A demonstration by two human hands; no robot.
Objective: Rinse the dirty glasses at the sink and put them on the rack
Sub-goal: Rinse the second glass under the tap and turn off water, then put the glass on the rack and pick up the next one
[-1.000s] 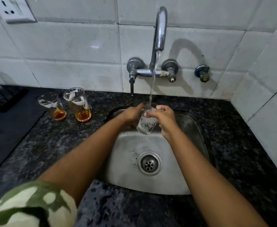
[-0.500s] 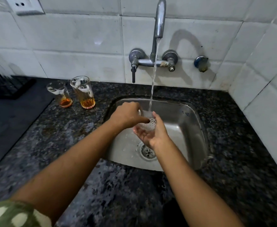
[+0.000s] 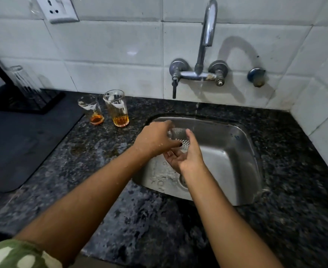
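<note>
Dark granite table, white tile wall. Rack [image 3: 21, 97] far left holds one upturned glass. Two dirty glasses [image 3: 104, 111] stand beside the sink [image 3: 242, 151]. Left hand [image 3: 155, 139] grips the rinsed glass [image 3: 180, 139] over the basin; right hand [image 3: 184, 157] cupped open beneath. Rinse looks about done; next move: carry it left to the rack, mouth down.

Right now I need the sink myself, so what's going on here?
A person is rinsing a clear ribbed glass over the steel sink. The left hand grips it from above, while the right hand cups it from below. A thin stream falls from the chrome wall tap. Two glasses with amber dregs wait on the dark granite counter, and one clean glass sits upturned on the black rack.
</note>
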